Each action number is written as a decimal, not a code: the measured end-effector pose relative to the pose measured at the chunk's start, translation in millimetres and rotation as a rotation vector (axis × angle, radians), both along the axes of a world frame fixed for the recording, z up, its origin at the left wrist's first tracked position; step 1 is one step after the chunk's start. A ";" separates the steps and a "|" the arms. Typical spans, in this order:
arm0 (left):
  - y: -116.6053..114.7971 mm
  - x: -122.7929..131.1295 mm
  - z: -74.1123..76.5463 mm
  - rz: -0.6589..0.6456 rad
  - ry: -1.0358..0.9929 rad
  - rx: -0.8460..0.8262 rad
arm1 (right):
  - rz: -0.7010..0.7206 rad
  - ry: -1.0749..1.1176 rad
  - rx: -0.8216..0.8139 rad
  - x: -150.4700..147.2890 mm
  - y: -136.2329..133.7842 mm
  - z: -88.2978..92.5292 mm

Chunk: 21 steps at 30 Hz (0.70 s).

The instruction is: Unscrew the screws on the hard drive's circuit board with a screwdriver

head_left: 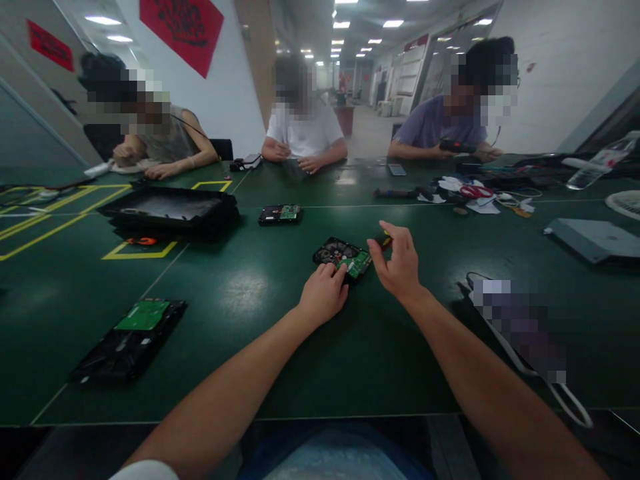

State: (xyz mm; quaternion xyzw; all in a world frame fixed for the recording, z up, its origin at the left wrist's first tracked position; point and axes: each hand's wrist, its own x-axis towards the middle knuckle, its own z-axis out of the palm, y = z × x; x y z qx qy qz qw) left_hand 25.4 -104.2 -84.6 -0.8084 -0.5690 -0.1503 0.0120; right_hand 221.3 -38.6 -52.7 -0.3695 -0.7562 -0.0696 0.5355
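Note:
A black hard drive (327, 251) with a green circuit board lies on the table in front of me, turned at an angle. My left hand (324, 293) grips its near edge, with fingertips on the board's side. Just right of the drive, my right hand (400, 263) has a short yellow-and-dark screwdriver (384, 240) between thumb and fingers. Its tip is hard to make out. Another hard drive (145, 315) rests at the left front, board up. A third hard drive (280, 214) sits farther back.
Black stacked trays (170, 210) stand at the left, with an orange-handled tool (143, 241) before them. On the right are a strapped pouch-like item (520, 333), a grey metal box (595, 240), a bottle (600, 163) and scattered scraps (475, 192). Several people sit across the green table (240, 373).

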 end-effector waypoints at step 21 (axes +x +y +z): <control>0.0 -0.1 -0.5 -0.005 -0.011 0.010 | 0.051 -0.028 -0.081 -0.2 1.0 -2.7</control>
